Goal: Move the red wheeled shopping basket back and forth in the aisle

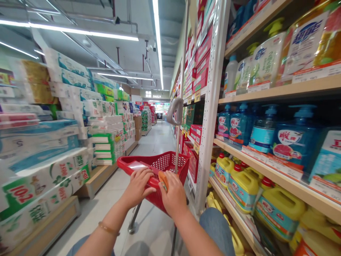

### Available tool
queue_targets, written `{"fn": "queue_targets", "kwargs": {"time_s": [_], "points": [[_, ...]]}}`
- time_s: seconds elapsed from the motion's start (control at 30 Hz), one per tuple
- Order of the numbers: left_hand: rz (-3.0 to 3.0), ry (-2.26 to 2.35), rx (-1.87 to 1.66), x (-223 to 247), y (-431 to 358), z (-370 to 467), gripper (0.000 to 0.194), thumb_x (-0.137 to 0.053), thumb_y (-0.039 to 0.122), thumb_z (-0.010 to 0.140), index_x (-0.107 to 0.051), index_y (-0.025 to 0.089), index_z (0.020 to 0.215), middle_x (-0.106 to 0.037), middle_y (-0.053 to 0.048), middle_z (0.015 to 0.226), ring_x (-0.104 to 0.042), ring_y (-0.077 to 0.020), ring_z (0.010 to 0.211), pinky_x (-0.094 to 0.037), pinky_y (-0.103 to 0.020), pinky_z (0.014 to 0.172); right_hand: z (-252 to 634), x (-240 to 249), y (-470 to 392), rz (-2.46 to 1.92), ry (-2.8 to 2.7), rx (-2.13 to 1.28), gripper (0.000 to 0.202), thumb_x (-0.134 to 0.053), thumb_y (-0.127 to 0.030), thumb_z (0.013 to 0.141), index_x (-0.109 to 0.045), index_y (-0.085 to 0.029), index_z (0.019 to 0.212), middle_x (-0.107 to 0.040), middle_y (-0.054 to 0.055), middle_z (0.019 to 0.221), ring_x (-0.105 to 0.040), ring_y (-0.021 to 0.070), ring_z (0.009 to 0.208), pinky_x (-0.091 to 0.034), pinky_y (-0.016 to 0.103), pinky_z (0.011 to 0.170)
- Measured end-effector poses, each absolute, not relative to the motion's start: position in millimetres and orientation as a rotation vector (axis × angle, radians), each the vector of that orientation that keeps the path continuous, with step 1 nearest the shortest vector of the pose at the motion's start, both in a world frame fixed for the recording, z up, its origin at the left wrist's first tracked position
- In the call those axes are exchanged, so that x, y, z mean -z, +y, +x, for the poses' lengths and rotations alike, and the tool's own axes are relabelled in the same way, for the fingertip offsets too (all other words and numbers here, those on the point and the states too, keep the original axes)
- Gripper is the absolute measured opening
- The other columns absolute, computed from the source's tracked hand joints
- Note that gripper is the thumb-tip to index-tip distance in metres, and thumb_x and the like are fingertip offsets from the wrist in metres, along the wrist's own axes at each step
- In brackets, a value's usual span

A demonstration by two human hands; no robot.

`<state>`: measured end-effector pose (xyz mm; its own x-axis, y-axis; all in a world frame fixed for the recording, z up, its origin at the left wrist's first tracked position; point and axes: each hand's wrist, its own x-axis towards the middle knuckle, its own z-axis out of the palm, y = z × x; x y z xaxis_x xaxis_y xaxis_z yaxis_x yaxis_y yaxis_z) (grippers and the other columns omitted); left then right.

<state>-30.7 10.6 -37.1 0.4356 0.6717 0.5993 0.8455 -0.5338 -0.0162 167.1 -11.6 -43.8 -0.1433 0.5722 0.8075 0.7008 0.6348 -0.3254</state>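
A red plastic shopping cart (160, 199) with a perforated basket stands directly in front of me. My left hand (139, 186) is closed over its red handle (152, 182), thumb lying along the near side. Beside it, my right hand (173, 193) is closed at the right part of the handle. Under those fingers shows a slim orange thing (163, 179), too covered to name. A pale, shiny panel (137, 166) lies on the handle, left of centre. From the basket's right side rises a metal pole (177, 142) topped by a grey loop (176, 111). The basket's floor is hidden.
Shelves on the right hold blue pump bottles (293, 133), yellow jugs (279, 209) and clear dish-soap bottles (266, 58). A white perforated upright (210, 106) stands close to the cart. Stacked tissue packs (48, 181) line the left. A tiled aisle (153, 137) runs ahead.
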Motion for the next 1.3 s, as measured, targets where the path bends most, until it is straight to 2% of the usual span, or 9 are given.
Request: {"fn": "queue_targets", "kwargs": {"time_s": [0.2,0.3,0.43,0.6,0.8,1.0,1.17,1.3], "points": [[-2.306,-1.363,0.786,40,9,-1,0.038,-0.052,0.031,0.084,-0.057,0.023,0.121,-0.061,-0.01,0.124,-0.044,-0.0308,0.123,-0.029,-0.047,0.1,143,45,-10,-0.997,-1.844,0.222,0.047,-0.052,-0.035,0.091,-0.055,-0.011,0.131,-0.056,0.016,0.132,-0.048,0.0292,0.126,-0.035,0.049,0.109],[-2.35,-1.367,0.779,31,12,-4,0.042,-0.053,0.038,0.084,-0.057,0.024,0.123,-0.06,-0.01,0.126,-0.047,-0.03,0.119,-0.033,-0.046,0.097,156,46,-10,-0.978,-1.861,0.249,0.045,-0.05,-0.034,0.092,-0.054,-0.013,0.132,-0.058,0.014,0.131,-0.049,0.0274,0.125,-0.036,0.047,0.108],[-2.243,-1.571,0.822,17,22,-27,0.056,-0.051,0.055,0.084,-0.05,0.025,0.131,-0.052,-0.012,0.137,-0.046,-0.0313,0.124,-0.033,-0.048,0.099,183,47,-9,-0.979,-1.842,0.294,0.044,-0.047,-0.036,0.094,-0.054,-0.013,0.132,-0.058,0.013,0.132,-0.049,0.0269,0.125,-0.037,0.047,0.107],[-2.153,-1.708,0.781,9,20,-26,0.06,-0.052,0.066,0.079,-0.057,0.024,0.121,-0.06,-0.011,0.126,-0.051,-0.0328,0.115,-0.036,-0.049,0.094,182,46,1,-1.056,-1.77,0.299,0.044,-0.05,-0.04,0.094,-0.058,-0.012,0.128,-0.061,0.015,0.127,-0.053,0.0293,0.121,-0.037,0.05,0.106],[-2.132,-1.683,0.769,7,12,-17,0.061,-0.05,0.068,0.079,-0.058,0.024,0.119,-0.062,-0.011,0.122,-0.055,-0.0311,0.109,-0.04,-0.044,0.089,172,49,6,-1.005,-1.822,0.352,0.048,-0.053,-0.043,0.093,-0.055,-0.015,0.131,-0.059,0.014,0.129,-0.051,0.0287,0.123,-0.036,0.048,0.106],[-2.226,-1.722,0.695,7,16,-47,0.074,-0.047,0.07,0.08,-0.049,0.019,0.133,-0.062,-0.014,0.126,-0.058,-0.0304,0.112,-0.039,-0.042,0.096,200,49,7,-1.049,-1.771,0.327,0.044,-0.045,-0.039,0.096,-0.053,-0.018,0.134,-0.057,0.011,0.133,-0.048,0.0265,0.127,-0.035,0.048,0.108],[-2.106,-1.808,0.59,8,12,-28,0.077,-0.041,0.071,0.081,-0.049,0.014,0.133,-0.067,-0.018,0.11,-0.062,-0.033,0.102,-0.04,-0.045,0.089,186,48,14,-1.121,-1.708,0.302,0.043,-0.043,-0.036,0.096,-0.056,-0.012,0.129,-0.059,0.015,0.13,-0.049,0.0286,0.126,-0.034,0.05,0.108],[-2.088,-1.802,0.581,5,10,-16,0.076,-0.038,0.07,0.083,-0.051,0.013,0.131,-0.068,-0.018,0.104,-0.064,-0.0326,0.095,-0.042,-0.043,0.083,171,49,16,-1.013,-1.826,0.302,0.046,-0.044,-0.037,0.096,-0.049,-0.015,0.137,-0.054,0.012,0.136,-0.044,0.0256,0.13,-0.034,0.047,0.109]]}}
